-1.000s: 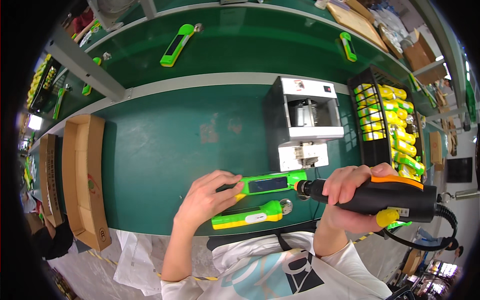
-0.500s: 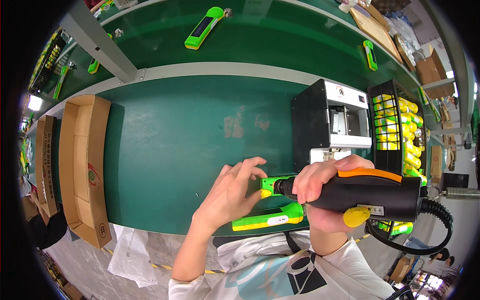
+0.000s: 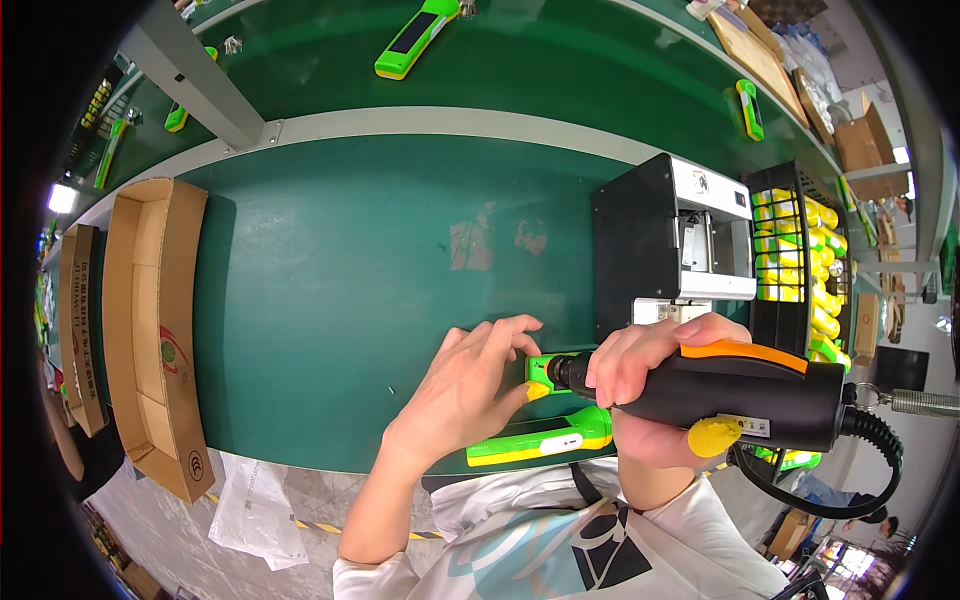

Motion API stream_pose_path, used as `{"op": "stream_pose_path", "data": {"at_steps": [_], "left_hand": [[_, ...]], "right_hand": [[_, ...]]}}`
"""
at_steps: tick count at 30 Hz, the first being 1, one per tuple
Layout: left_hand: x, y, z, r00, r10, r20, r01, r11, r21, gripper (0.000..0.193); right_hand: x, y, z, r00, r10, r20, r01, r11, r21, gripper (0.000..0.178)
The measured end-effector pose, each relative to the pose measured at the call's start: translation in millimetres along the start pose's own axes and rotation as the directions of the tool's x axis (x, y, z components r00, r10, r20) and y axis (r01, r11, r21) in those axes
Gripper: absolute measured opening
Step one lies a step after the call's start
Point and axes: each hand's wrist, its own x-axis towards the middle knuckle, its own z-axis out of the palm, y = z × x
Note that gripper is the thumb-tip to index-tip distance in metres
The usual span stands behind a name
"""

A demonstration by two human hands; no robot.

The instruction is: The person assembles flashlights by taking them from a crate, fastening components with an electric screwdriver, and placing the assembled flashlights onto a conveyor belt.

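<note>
A yellow and green torch (image 3: 535,443) lay along the near edge of the worktop (image 3: 340,300). Just beyond it, the left hand (image 3: 458,388) held a green casing (image 3: 540,371), thumb and fingers narrowed about its left end, while the right hand (image 3: 632,362) was wrapped around a black driver (image 3: 755,395), its tip at the casing. To the left, an open carton (image 3: 182,290) showed its brown inner bottom, with another carton (image 3: 82,330) alongside. At the right stood a machine (image 3: 638,235) and, beside it, a black crate (image 3: 778,325) packed with yellow and green torches (image 3: 824,316). More torches (image 3: 416,42) lay on the green strip (image 3: 580,85) behind.
</note>
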Motion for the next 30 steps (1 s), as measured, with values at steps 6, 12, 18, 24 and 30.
{"op": "stream_pose_path", "data": {"at_steps": [6, 12, 18, 24, 30], "left_hand": [[0.5, -0.4, 1.6, 0.999, 0.024, -0.022, -0.023, 1.000, 0.016, 0.075], [1.5, 2.4, 1.8, 0.998, 0.033, -0.053, -0.033, 0.999, 0.004, 0.068], [0.7, 2.9, 0.9, 0.999, 0.033, -0.037, -0.032, 0.998, 0.047, 0.074], [0.4, 6.6, 0.1, 0.998, 0.032, -0.046, -0.029, 0.998, 0.058, 0.071], [0.1, 7.4, -2.6, 0.999, 0.022, -0.030, -0.020, 0.997, 0.075, 0.070]], "right_hand": [[-2.1, 9.3, 1.7, 0.997, -0.073, 0.027, 0.072, 0.997, 0.031, 0.073], [-1.0, 18.7, -5.4, 0.984, -0.106, 0.145, 0.098, 0.993, 0.061, 0.073], [-3.2, 22.4, -5.7, 0.969, -0.097, 0.229, 0.082, 0.994, 0.076, 0.068], [-11.2, 21.2, 0.8, 0.987, -0.007, 0.163, -0.005, 0.997, 0.075, 0.052], [-8.8, 24.8, -15.8, 0.926, -0.055, 0.375, 0.081, 0.995, -0.053, 0.054]]}}
